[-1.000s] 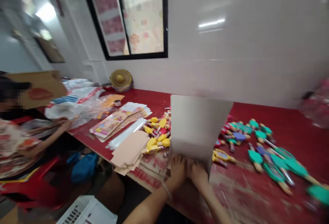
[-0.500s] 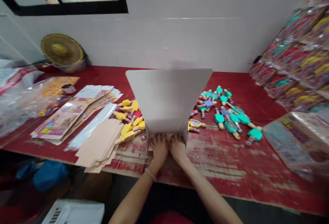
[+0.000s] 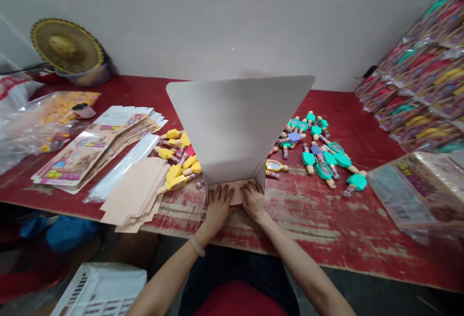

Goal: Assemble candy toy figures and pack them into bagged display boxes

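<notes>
Upright on the table in front of me is a cardboard box (image 3: 235, 132), its pale grey inside facing me and a tall back panel flaring wide at the top. Low inside it lies a brown cardboard piece (image 3: 236, 197). Flat on the left part of that piece rests my left hand (image 3: 219, 206), fingers spread. My right hand (image 3: 253, 201) presses on the right part with bent fingers slightly apart, a ring on one finger. To the left are yellow toy pieces (image 3: 176, 180); teal toy pieces (image 3: 324, 171) lie to the right.
Brown card inserts (image 3: 134, 190), a clear plastic sleeve stack (image 3: 125, 168) and flat printed boxes (image 3: 87, 154) lie left. A printed box (image 3: 416, 195) stands right, below stacked packaged toys (image 3: 427, 79). A woven hat (image 3: 67, 45) leans at the back wall.
My hands have moved apart on the brown cardboard piece, the left one flattening out with its fingers spread. The box's back panel looks wider at the top, and the view has tilted down.
</notes>
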{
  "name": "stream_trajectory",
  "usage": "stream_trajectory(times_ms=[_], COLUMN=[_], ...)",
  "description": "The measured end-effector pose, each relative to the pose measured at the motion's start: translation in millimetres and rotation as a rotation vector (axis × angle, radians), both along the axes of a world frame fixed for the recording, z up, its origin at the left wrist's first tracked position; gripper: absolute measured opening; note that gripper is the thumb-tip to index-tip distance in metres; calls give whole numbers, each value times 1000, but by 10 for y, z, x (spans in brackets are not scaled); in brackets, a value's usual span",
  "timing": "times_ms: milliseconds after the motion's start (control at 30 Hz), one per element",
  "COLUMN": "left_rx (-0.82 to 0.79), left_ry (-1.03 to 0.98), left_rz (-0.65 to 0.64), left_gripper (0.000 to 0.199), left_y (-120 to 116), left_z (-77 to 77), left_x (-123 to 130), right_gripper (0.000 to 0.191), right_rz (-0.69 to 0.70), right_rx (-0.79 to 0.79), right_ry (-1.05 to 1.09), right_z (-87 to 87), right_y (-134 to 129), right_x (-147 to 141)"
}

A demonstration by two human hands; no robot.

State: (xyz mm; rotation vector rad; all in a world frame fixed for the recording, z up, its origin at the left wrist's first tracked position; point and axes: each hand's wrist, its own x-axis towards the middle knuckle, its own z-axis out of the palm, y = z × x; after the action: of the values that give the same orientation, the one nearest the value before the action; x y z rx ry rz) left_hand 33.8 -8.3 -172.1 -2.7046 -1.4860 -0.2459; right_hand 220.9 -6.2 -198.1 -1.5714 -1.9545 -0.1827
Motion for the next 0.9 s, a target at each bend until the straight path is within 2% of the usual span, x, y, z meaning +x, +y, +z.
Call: stream_trajectory(times_ms=[133, 267, 300, 367, 433, 500, 633, 733, 900], left_rx=[0, 15, 28, 47, 57, 62, 67, 73, 73], left_ry=[-37, -108, -126, -151, -162, -161, -150, -149, -161], left_rz=[24, 119, 128, 132, 141, 154, 161, 166, 190], left_gripper=[65, 66, 67, 66, 66, 66, 66, 67, 66], left_y=[-32, 4, 25, 79, 134, 173, 187, 178, 188], left_z=[29, 89, 85, 56, 15, -20, -51, -64, -92], left_x=[96, 238, 263, 282, 266, 239, 222, 242, 265], right_gripper=[26, 38, 42, 48, 51, 53, 53, 53, 51], right_rz=[15, 87, 54, -115, -338, -501, -574, -611, -798], right_rx=[28, 95, 110, 147, 162, 60, -218, -252, -246], right_ry=[-3, 63, 101, 200, 290, 307, 267, 296, 391], right_z=[49, 78, 79, 84, 97, 113, 113, 75, 35], right_y=[-17, -304, -374, -432, -347, -149, 251, 340, 241], right_x=[-13, 8, 55, 227, 488, 777, 1150, 1196, 1158])
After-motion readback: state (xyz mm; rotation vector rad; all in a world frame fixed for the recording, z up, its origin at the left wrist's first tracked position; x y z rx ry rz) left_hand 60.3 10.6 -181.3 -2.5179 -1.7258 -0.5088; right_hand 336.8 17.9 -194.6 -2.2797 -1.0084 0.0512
